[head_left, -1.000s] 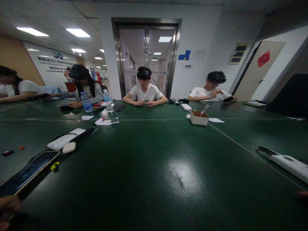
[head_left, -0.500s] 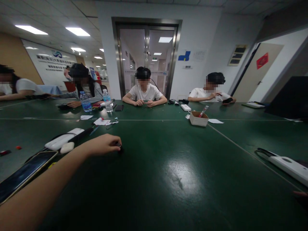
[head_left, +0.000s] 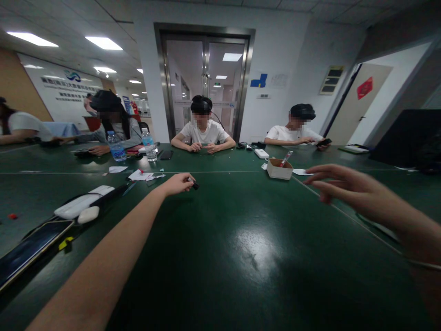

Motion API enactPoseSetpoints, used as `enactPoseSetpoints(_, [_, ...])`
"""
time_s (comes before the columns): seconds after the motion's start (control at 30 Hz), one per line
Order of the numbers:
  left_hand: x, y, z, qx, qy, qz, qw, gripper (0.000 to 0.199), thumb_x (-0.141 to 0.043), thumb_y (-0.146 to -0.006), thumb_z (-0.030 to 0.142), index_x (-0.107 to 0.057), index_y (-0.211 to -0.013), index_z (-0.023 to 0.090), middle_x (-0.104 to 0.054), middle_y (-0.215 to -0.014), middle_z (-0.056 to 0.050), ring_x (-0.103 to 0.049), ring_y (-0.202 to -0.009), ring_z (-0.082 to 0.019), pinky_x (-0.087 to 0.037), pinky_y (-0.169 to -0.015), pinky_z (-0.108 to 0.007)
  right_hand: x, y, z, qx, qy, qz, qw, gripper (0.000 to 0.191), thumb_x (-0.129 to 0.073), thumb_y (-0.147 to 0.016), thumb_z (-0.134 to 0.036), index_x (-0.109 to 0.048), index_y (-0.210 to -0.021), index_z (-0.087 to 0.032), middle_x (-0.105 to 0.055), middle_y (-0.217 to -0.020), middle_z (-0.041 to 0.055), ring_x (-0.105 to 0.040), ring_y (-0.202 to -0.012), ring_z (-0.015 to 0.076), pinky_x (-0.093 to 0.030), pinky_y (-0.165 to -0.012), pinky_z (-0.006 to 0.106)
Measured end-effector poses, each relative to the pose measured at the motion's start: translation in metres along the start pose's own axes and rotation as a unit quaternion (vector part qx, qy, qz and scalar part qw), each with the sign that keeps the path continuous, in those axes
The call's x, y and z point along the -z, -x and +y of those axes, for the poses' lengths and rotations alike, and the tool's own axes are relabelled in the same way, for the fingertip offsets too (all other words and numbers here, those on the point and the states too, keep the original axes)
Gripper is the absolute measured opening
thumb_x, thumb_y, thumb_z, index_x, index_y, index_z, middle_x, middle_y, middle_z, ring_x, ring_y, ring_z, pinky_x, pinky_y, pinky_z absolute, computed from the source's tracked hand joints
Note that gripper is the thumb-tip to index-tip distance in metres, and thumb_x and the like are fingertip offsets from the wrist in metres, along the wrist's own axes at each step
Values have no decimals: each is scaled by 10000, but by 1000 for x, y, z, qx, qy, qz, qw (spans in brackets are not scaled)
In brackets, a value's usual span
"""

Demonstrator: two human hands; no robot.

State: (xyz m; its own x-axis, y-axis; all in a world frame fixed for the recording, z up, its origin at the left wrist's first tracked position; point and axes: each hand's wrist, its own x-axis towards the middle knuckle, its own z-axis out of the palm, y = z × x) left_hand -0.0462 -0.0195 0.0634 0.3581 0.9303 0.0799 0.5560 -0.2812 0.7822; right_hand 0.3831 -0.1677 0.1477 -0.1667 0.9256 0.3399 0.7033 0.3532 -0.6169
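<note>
My left hand (head_left: 179, 184) is raised over the green table (head_left: 220, 220), its fingers closed round a small black object (head_left: 195, 185) that sticks out past the fingertips. What the object is cannot be made out. On the right, my right hand (head_left: 339, 184) hangs above the table with its fingers apart and nothing between them, slightly blurred. A small open box (head_left: 279, 172) with a stick-like item (head_left: 286, 158) in it stands to the left of that hand, and a white paper (head_left: 300, 172) lies behind its fingertips.
At the left lie a phone (head_left: 34, 248), a white device (head_left: 82, 202), a rounded white case (head_left: 88, 214) and a yellow piece (head_left: 65, 243). Two bottles (head_left: 116, 149) and paper scraps (head_left: 141, 175) are farther back. Several people sit along the far side.
My left hand has moved right and farther forward, lifting the black object off the table. My right hand has come into view from the right with its fingers spread.
</note>
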Motion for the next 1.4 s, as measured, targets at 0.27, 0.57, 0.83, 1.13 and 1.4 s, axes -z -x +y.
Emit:
enactPoseSetpoints(0.27, [-67, -37, -37, 31, 208, 160, 965, 235, -546, -781, 224, -564, -988, 115, -578, -684, -27, -541, -602, -108, -405, -546, -210, -217, -131, -18, -140, -211, -235, 939, 387, -684, -802, -284, -509, -1112, -130, -585, -723, 30, -580, -437, 126, -486, -375, 204])
enactPoseSetpoints(0.57, [-64, -24, -31, -28, 255, 98, 961, 303, -614, -705, 226, -607, -993, 131, -635, -806, -51, -591, -733, -141, -442, -630, -238, -268, -147, -19, -184, -424, -188, 867, 170, -614, -872, -233, -561, -967, -103, -608, -697, 60, -587, -487, 107, -527, -449, 184])
enactPoseSetpoints(0.83, [-67, -26, -29, 18, 225, 64, 972, 277, -565, -757, 261, -622, -984, 112, -676, -822, -88, -616, -739, -154, -453, -661, -259, -261, -140, 6, -155, -506, -154, 835, 187, -577, -843, -22, -554, -1015, -93, -623, -708, 56, -615, -535, 108, -536, -504, 175])
enactPoseSetpoints(1.13, [-71, -26, -29, 28, 216, 66, 974, 192, -533, -811, 332, -518, -864, 148, -680, -788, -82, -627, -706, -152, -419, -615, -247, -263, -140, 7, -156, -488, -125, 850, 271, -660, -769, -5, -536, -986, -109, -642, -719, 49, -627, -530, 116, -552, -501, 180])
enactPoseSetpoints(1.4, [-72, -32, -42, -4, 130, 73, 989, 298, -477, -818, 447, -554, -820, 159, -664, -777, -63, -608, -710, -161, -428, -647, -266, -265, -141, 7, -163, -479, -128, 853, 253, -668, -759, 8, -531, -948, -89, -650, -687, 71, -650, -567, 143, -556, -520, 173])
